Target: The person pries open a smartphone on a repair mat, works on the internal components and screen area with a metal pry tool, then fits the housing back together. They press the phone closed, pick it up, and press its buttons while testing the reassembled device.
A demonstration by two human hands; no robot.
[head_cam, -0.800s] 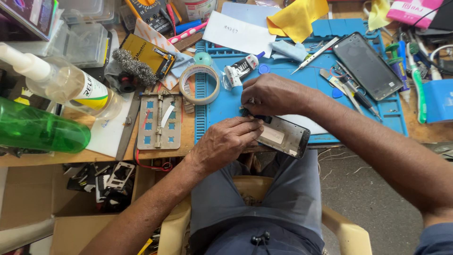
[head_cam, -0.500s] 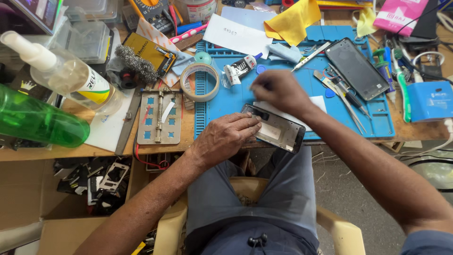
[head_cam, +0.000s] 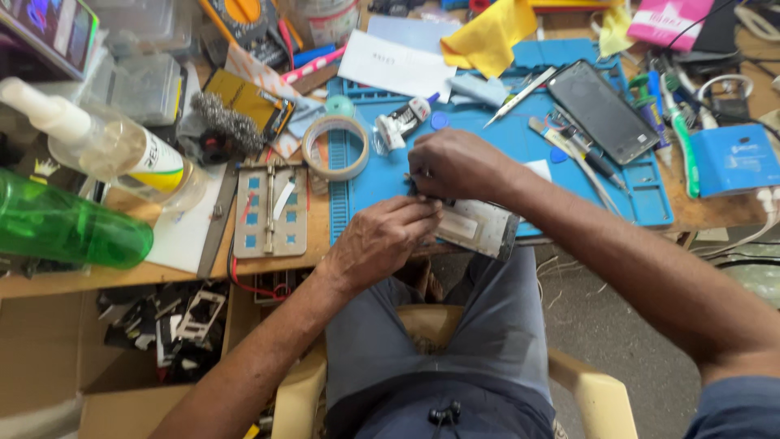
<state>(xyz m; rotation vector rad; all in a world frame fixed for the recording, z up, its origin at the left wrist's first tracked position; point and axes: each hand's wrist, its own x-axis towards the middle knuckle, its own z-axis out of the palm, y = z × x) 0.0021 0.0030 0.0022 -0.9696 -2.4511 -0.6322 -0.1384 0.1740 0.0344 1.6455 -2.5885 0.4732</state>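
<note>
Seated at a cluttered wooden surface (head_cam: pixel 183 272), both hands meeting over an opened phone (head_cam: pixel 479 228) at the near edge of a blue work mat (head_cam: pixel 520 138). Left hand (head_cam: pixel 382 240) curled closed, fingers pinching the phone's left end and steadying it. Right hand (head_cam: pixel 451 162) bent down from twelve o'clock of the phone, fingertips bunched at its top left corner; whether anything sits between them, impossible to tell. Phone lying flat, pale inner side up, half over the mat's edge above the lap. At nine o'clock of the hands, a grey metal clamp plate (head_cam: pixel 270 211) with blue squares; at eleven o'clock, a roll of tape (head_cam: pixel 335 146). Just past the right hand, a small white tube (head_cam: pixel 402 122) with a dark label, lying tilted on the mat. At two o'clock, a second phone (head_cam: pixel 605 110), dark glass up, beside tweezers (head_cam: pixel 520 96). Far left, a green bottle (head_cam: pixel 65 228) on its side, and above it a clear bottle (head_cam: pixel 114 150) with a white nozzle and a yellow and white label. At twelve o'clock, a white paper slip (head_cam: pixel 394 65) and a yellow cloth (head_cam: pixel 487 36). At top right, a pink rectangular packet (head_cam: pixel 670 23); below it, a blue box (head_cam: pixel 735 158).
</note>
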